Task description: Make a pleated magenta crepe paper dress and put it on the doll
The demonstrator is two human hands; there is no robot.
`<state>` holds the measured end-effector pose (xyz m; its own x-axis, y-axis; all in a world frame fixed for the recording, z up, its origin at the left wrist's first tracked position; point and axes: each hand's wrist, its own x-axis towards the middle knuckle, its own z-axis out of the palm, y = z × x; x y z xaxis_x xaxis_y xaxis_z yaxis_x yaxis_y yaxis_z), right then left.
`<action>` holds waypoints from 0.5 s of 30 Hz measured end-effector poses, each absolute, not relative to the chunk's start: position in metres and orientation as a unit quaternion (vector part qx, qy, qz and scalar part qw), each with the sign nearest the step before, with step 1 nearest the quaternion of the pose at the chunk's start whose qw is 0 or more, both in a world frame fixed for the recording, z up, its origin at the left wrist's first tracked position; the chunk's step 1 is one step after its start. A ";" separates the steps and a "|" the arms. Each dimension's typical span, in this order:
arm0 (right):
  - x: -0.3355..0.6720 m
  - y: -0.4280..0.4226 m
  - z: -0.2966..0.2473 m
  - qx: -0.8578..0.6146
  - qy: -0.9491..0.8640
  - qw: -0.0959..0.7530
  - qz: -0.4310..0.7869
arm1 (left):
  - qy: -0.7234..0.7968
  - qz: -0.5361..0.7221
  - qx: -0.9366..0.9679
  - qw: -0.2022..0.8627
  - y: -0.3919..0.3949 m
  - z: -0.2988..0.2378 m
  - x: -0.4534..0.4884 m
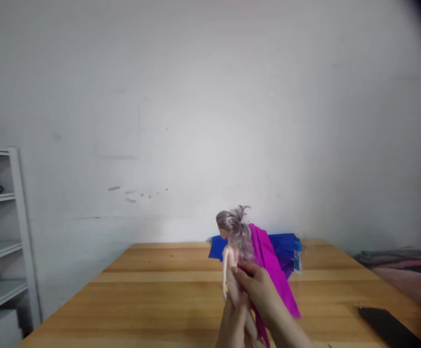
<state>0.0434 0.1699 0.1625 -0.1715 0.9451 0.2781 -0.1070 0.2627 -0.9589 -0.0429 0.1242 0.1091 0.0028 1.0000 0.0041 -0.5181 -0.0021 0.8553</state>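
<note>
Doll: the doll (pixel 229 258) is held in the air over the near middle of the table (pixel 152 290), not touching it.
Left hand: the left hand (pixel 233 321) is closed round the doll's legs from below; this low grip seems to be what keeps the figure standing.
Right hand: the right hand (pixel 259 289) is clamped on the doll at the hips, fingers curled over its back. It appears to press the magenta sheet (pixel 270 263) against the body so the sheet hangs like a cape.
Magenta sheet: it trails from the doll's shoulders down and to the right, past the right wrist.
Axis: the doll's long axis is nearly vertical, with the grey-haired head up and the legs down in the hands.
Facing: the face is turned left in profile and the back is toward the right hand.
Behind: a blue sheet (pixel 286 244) lies at the far table edge.
Sides: a phone (pixel 387 326) lies flat on the table at the right, and a shelf (pixel 15 212) stands at the left.
</note>
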 end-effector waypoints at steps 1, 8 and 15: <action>0.044 0.170 0.161 -0.350 -0.577 0.524 0.520 | 0.339 0.625 0.348 0.610 0.125 0.109 -0.039; 0.050 0.170 0.155 -0.317 -0.494 0.471 0.658 | 0.344 0.643 0.343 0.592 0.121 0.098 -0.046; 0.068 0.185 0.116 -0.271 -0.357 0.483 0.752 | 0.494 0.610 0.344 0.516 0.124 0.106 -0.081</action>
